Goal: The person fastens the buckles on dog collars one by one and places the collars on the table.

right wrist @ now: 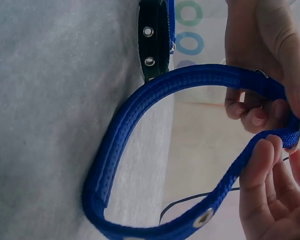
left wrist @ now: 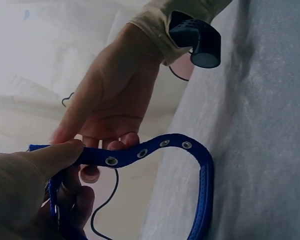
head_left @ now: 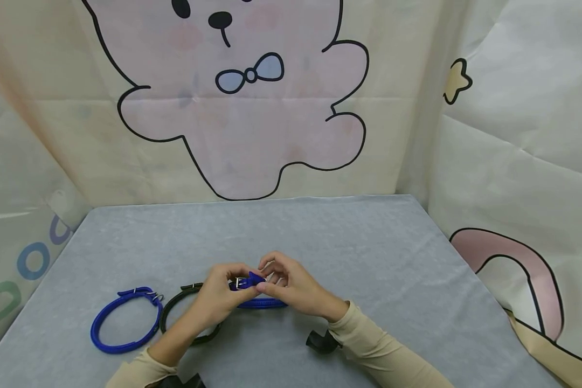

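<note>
Both hands hold a blue buckled collar [head_left: 263,304] a little in front of the body, its lower loop near the table. The left hand [head_left: 218,295] pinches it at the silver buckle [head_left: 239,282]. With thumb and fingertips, the right hand [head_left: 297,284] pinches the strap right beside the buckle. In the left wrist view, metal eyelets [left wrist: 142,153] run along the strap's free length. The right wrist view shows the padded band [right wrist: 121,122] curving down toward the table, with a metal ring [right wrist: 261,73] near the left hand's fingers.
Left of the hands, another blue collar [head_left: 102,334] lies on the grey cloth-covered table [head_left: 349,237]. A dark green collar [head_left: 167,312] lies beside it, partly behind the left forearm. A black wrist device [head_left: 321,342] sits by the right sleeve. Printed curtains [head_left: 393,151] hang behind.
</note>
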Demonstrator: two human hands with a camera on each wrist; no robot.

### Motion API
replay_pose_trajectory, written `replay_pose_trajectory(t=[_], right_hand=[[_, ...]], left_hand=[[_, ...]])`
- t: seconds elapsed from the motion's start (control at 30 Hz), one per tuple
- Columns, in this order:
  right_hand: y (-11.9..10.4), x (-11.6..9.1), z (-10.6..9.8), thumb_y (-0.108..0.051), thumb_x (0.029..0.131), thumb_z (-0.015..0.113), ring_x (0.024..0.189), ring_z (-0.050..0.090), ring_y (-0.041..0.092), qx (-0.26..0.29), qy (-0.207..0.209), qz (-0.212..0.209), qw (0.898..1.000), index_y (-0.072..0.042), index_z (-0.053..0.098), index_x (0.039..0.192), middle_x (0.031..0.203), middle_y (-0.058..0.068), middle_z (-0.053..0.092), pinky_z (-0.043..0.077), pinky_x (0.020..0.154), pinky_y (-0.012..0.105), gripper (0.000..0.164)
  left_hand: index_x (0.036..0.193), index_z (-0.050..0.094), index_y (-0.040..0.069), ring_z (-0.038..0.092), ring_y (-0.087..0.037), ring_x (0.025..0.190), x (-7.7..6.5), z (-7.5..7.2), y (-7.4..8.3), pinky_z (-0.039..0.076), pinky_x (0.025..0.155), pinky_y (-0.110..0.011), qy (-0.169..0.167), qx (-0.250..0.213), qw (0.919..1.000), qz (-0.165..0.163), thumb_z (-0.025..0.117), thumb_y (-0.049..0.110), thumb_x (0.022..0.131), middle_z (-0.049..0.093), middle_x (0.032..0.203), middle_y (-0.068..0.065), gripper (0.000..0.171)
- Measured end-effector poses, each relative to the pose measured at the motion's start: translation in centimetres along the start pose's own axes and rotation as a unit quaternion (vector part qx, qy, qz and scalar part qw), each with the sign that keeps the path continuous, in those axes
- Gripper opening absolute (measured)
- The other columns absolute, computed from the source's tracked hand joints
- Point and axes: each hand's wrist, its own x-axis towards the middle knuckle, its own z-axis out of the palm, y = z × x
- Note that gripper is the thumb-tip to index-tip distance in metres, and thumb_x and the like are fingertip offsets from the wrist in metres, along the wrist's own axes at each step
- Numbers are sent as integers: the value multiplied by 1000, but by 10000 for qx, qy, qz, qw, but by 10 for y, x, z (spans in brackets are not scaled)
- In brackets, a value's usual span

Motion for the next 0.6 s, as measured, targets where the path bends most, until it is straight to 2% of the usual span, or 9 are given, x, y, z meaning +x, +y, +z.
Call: replay_pose_trajectory(t=[0.13, 0.23, 0.33, 0.43, 0.5, 0.6], right_hand=[[-3, -1, 1, -18, 100, 65, 82, 66, 16, -242, 124, -146, 9995, -13, 61, 131, 129, 13, 59, 58, 68, 28, 31], [-5, -3, 3, -15, 101, 63, 82, 67, 19, -419, 319, -344, 9980, -9, 66, 129, 139, 14, 52, 58, 69, 28, 29], [-6, -3, 3, -11, 100, 64, 81, 65, 16, -512, 440, -556, 9962, -7, 71, 120, 138, 15, 53, 57, 69, 27, 21], [-5, -3, 1, -10, 99, 65, 80, 61, 10, -496, 345, -735, 9955, -8, 71, 114, 135, 15, 56, 55, 66, 26, 16], [-4, -3, 0, -9, 99, 64, 81, 59, 6, -498, 210, -781, 9955, -9, 70, 115, 134, 17, 57, 54, 65, 26, 17], [-4, -3, -1, -10, 100, 62, 78, 59, 4, -642, -72, -798, 9947, -8, 69, 125, 136, 17, 56, 54, 64, 24, 25]], left_hand=[[100, 77, 9, 55, -3, 67, -1, 2, 1, 49, 58, -22, -185, 84, 9998, 26, 77, 17, 91, 76, 96, -9, 12], [101, 78, 10, 50, -4, 66, -2, 1, 2, 45, 58, -22, -235, 210, 9995, -1, 76, 19, 91, 76, 98, -7, 13], [104, 78, 11, 56, -4, 74, -2, 0, 1, 48, 64, -22, -314, 197, 9993, 17, 75, 19, 92, 77, 100, -6, 15], [108, 78, 8, 65, -6, 88, -2, 0, -1, 54, 75, -22, -398, 108, 9991, 103, 74, 19, 93, 77, 104, -8, 19], [111, 77, 7, 68, -7, 95, -2, 0, -1, 55, 79, -22, -455, 54, 9989, 116, 74, 19, 93, 77, 107, -9, 22], [111, 76, 5, 70, -8, 93, -2, -1, -1, 57, 77, -23, -576, -100, 9982, 94, 74, 19, 94, 77, 106, -12, 22]])
